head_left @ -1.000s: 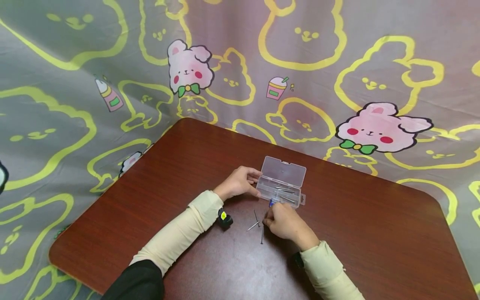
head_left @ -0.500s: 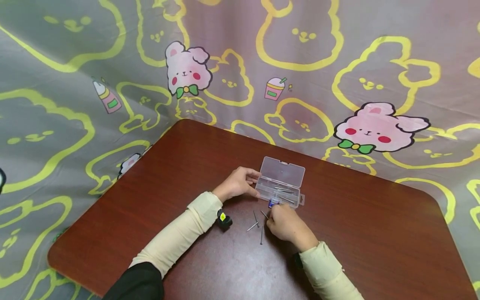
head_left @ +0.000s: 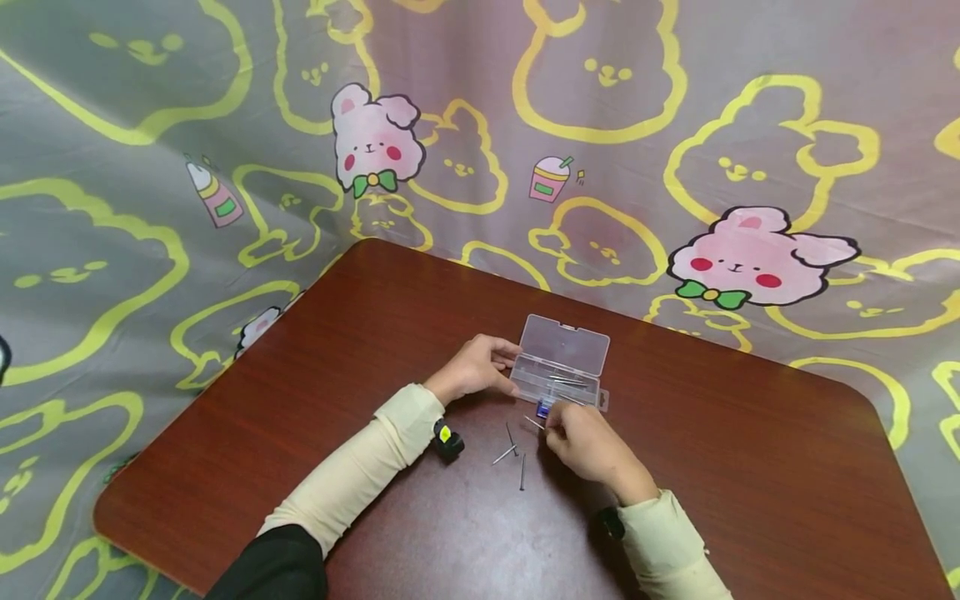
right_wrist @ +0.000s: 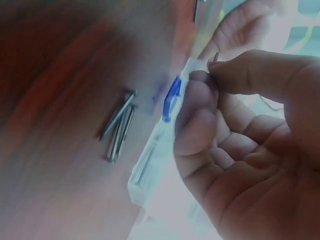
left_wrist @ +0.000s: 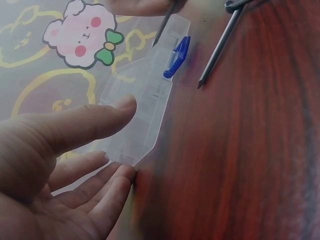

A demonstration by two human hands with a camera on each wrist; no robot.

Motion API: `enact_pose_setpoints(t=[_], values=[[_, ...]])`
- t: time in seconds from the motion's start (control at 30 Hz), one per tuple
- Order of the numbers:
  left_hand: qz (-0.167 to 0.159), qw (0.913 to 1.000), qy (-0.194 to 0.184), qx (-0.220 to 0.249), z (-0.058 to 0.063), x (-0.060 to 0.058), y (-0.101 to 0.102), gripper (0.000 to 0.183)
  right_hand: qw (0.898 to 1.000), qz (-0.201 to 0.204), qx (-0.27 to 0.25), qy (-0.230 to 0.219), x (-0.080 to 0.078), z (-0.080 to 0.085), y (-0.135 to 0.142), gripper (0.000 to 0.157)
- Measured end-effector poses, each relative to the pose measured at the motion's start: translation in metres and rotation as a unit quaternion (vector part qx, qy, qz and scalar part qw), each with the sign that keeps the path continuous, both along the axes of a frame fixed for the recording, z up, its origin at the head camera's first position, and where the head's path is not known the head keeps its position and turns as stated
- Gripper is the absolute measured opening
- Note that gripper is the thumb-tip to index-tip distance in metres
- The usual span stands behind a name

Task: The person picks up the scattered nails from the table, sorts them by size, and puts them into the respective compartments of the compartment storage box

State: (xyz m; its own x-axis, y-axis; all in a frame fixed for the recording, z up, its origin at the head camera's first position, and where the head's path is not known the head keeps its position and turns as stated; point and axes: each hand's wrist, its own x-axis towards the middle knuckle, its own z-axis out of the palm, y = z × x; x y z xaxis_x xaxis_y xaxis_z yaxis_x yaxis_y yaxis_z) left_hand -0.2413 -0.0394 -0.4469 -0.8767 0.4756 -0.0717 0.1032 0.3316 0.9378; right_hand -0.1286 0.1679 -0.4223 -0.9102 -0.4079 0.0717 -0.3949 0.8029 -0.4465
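Observation:
A clear plastic box (head_left: 565, 343) lies with its lid raised, a blue latch (head_left: 542, 409) on its front side and several nails (head_left: 568, 381) inside. My left hand (head_left: 474, 367) holds the box's left end, with the thumb at the front corner and the fingers at the back. Between thumb and forefinger, my right hand (head_left: 588, 442) pinches a nail (head_left: 533, 422) just in front of the box. The tip of that nail also shows beyond the thumb in the right wrist view. On the table, two crossed nails (head_left: 512, 445) and one single nail (head_left: 522, 472) lie left of the right hand.
The brown wooden table (head_left: 375, 300) has rounded corners. Behind it and at its left hangs a grey curtain (head_left: 480, 100) with cartoon prints. A black wrist camera (head_left: 449, 442) is strapped beside the left cuff.
The right hand has lifted a nail from beside the loose ones and drawn right with it, close to the box front. The left hand stays at the box end.

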Motion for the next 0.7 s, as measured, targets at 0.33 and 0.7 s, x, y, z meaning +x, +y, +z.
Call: enact_pose_setpoints(t=[0.33,0.7], values=[[-0.003,1.0000,0.000,0.003,0.001,0.000,-0.002,0.070,0.999,-0.011,-0.037,0.023,-0.004,0.004,0.014,0.014],[-0.006,1.0000,0.004,0.000,0.002,0.000,-0.001,0.070,0.997,-0.050,-0.048,0.046,-0.008,0.007,0.023,0.014]])
